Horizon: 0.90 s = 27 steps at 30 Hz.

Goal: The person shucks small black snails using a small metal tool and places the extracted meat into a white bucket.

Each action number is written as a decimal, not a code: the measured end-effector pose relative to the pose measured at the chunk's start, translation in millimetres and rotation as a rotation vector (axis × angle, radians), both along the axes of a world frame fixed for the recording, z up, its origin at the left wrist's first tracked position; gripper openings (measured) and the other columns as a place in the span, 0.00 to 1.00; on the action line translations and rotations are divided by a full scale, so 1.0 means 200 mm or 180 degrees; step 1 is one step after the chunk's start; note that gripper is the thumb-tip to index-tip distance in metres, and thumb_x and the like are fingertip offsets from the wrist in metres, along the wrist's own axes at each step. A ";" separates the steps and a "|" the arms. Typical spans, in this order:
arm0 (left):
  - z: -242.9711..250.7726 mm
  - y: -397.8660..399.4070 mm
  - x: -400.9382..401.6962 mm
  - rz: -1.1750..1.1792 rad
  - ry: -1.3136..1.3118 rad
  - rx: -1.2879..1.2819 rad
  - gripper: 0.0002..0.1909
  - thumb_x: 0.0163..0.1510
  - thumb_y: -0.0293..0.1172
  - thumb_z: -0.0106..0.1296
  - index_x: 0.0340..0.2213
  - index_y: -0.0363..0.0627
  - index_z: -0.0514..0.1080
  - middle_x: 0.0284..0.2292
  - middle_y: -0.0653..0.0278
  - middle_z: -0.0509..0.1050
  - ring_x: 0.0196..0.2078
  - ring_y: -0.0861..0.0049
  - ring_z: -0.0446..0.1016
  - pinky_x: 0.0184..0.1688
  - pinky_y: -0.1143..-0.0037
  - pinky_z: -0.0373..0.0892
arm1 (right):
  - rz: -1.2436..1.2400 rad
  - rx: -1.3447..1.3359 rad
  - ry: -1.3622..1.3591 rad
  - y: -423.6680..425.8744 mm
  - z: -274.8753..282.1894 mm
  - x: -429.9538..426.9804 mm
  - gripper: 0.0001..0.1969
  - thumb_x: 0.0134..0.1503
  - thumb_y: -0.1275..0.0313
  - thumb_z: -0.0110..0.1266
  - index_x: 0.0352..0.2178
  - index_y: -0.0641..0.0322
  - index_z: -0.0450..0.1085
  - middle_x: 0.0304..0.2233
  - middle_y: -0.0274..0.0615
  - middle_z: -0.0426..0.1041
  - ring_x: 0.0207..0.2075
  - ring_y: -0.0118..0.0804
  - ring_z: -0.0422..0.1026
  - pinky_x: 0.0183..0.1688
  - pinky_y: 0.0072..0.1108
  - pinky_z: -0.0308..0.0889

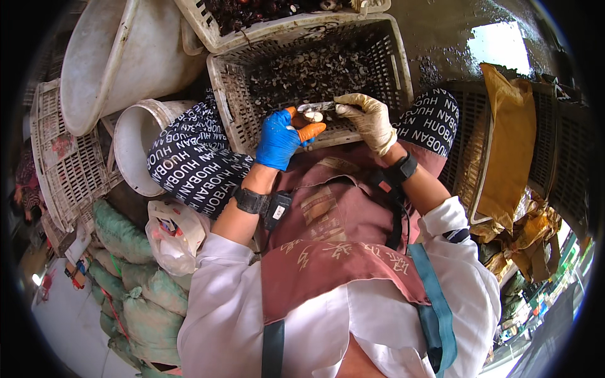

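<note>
My left hand (282, 137), in a blue glove with orange finger covers, pinches a small round vegetable (313, 116) with a pale cut face, perhaps a water chestnut. In my right hand (366, 118), gloved in off-white, is a short metal blade (317, 108), a small knife or peeler. The blade lies along the upper side of the vegetable, close to or touching it. Both hands are over the near edge of a dirty white plastic crate (401, 61). Brown peelings and pale scraps (312, 71) cover its bottom.
Another crate (288, 28) with dark reddish round items stands beyond. A large white tub (137, 61), a white bucket (137, 151), a plastic bag (172, 241) and stacked green sacks (146, 302) lie left. At right, brown sheeting (508, 146) hangs over crates (468, 123).
</note>
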State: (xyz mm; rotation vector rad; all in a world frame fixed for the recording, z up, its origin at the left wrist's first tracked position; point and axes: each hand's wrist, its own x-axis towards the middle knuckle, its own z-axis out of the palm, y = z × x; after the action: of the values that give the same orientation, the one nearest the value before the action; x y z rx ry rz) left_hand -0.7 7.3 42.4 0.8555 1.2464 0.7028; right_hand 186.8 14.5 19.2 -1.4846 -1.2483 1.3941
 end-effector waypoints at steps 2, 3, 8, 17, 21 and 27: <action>0.06 -0.02 0.01 -0.0112 0.0088 -0.0255 0.18 0.39 0.27 0.62 0.35 0.40 0.71 0.24 0.69 0.74 0.23 0.89 0.68 0.23 0.86 0.64 | -0.0197 -0.0030 -0.0265 0.03 -0.18 0.12 0.07 0.47 0.76 0.56 0.30 0.66 0.72 0.24 0.36 0.74 0.27 0.20 0.69 0.32 0.13 0.66; 0.04 -0.02 0.02 -0.0085 0.0087 -0.0262 0.18 0.39 0.27 0.62 0.35 0.40 0.71 0.24 0.69 0.74 0.23 0.89 0.68 0.23 0.86 0.64 | -0.0271 -0.0217 -0.0193 0.06 -0.17 0.12 0.07 0.47 0.76 0.57 0.30 0.66 0.72 0.26 0.36 0.74 0.27 0.20 0.69 0.32 0.13 0.66; 0.00 -0.01 0.02 0.0199 -0.0069 0.0159 0.14 0.40 0.28 0.62 0.31 0.39 0.72 0.22 0.70 0.73 0.20 0.90 0.66 0.20 0.86 0.63 | 0.0169 0.0315 0.0243 -0.04 0.03 -0.05 0.08 0.46 0.76 0.57 0.30 0.66 0.72 0.28 0.38 0.74 0.28 0.23 0.70 0.33 0.16 0.67; 0.00 -0.02 0.00 0.0478 -0.0524 -0.0276 0.23 0.39 0.23 0.61 0.41 0.42 0.68 0.30 0.67 0.74 0.27 0.85 0.70 0.26 0.85 0.67 | -0.0426 -0.0677 0.0841 0.05 -0.15 0.08 0.07 0.50 0.74 0.54 0.30 0.68 0.70 0.24 0.35 0.72 0.24 0.21 0.68 0.29 0.12 0.65; -0.08 -0.01 0.04 0.0445 -0.0296 0.0492 0.24 0.37 0.27 0.63 0.40 0.41 0.69 0.34 0.64 0.73 0.34 0.79 0.72 0.35 0.80 0.69 | -0.0437 -0.1409 0.1981 0.01 -0.02 -0.07 0.07 0.53 0.70 0.50 0.29 0.63 0.68 0.24 0.34 0.72 0.23 0.23 0.69 0.28 0.12 0.66; 0.03 0.08 -0.04 -0.1030 0.1986 0.1775 0.23 0.34 0.33 0.64 0.35 0.40 0.71 0.29 0.57 0.71 0.28 0.69 0.72 0.32 0.75 0.69 | -0.0446 -0.1240 0.1787 0.03 0.04 -0.14 0.05 0.51 0.73 0.53 0.28 0.64 0.68 0.23 0.34 0.71 0.23 0.22 0.68 0.26 0.13 0.67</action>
State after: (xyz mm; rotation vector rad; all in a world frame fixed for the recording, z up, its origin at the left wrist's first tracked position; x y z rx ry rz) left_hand -8.6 24.0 48.2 1.7939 1.4210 0.5368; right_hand 158.1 20.5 28.0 -1.2547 -0.5357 1.8578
